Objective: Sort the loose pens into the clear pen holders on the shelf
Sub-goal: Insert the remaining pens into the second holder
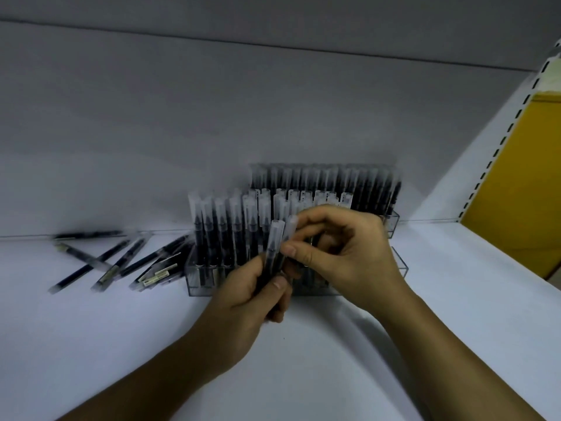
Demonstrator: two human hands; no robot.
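text: none legible | pen labels (161, 274): too blurred to read

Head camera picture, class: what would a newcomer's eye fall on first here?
First, the two hands at centre: the left hand grips a few capped pens while the right hand pinches one. Behind them stand clear pen holders packed with upright pens; loose pens lie scattered on the white shelf, left.

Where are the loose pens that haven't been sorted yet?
In the head view, the loose pens lie scattered on the white shelf, left of the front clear holder and near the back wall.
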